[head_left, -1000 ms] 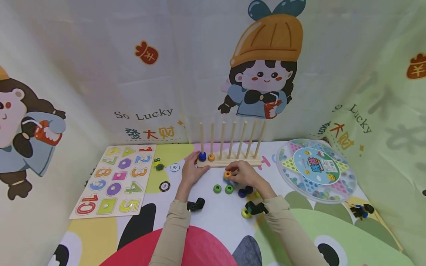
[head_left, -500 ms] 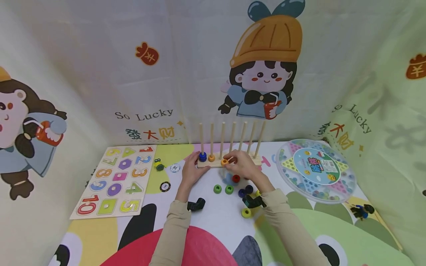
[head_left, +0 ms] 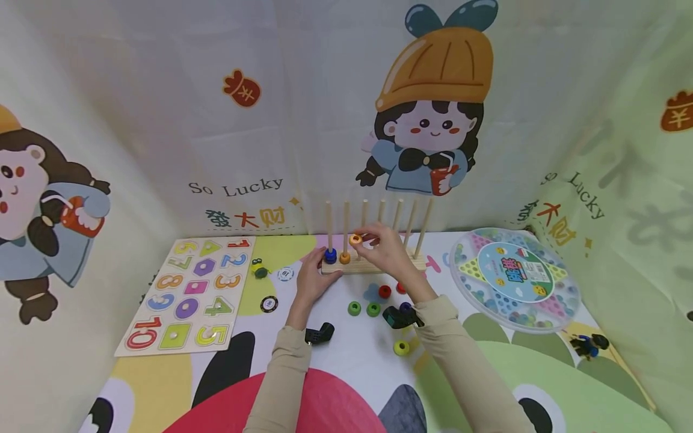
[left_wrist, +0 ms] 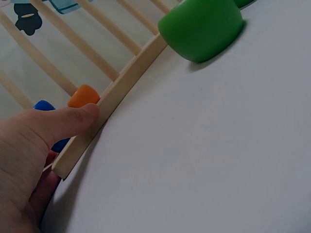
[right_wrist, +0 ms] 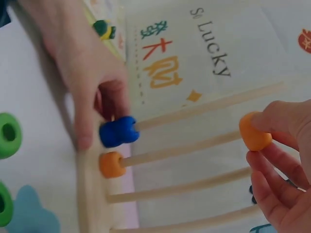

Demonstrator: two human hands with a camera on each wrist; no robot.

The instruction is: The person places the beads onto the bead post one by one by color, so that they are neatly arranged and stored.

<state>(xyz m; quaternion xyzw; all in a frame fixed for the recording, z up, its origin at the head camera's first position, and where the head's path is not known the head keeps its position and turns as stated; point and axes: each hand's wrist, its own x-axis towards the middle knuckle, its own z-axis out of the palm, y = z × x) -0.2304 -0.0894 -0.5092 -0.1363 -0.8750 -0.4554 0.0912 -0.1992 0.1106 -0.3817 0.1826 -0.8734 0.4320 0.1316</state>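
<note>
A wooden peg rack with a row of upright rods stands at the back of the table. My left hand grips the left end of its base, thumb along the front edge. Two blue beads are stacked on the first rod, and one orange bead sits at the foot of the second. Between thumb and fingers, my right hand pinches another orange bead. That bead is raised beside the second rod in the head view; whether the rod passes through it I cannot tell.
Loose green beads, red beads and a yellow bead lie in front of the rack. A number puzzle board is at left. To the right are a round board game and a small figure.
My right hand has carried the orange bead up and left from the loose beads, past the rack's base to beside the second rod. The left hand has stayed on the rack.
</note>
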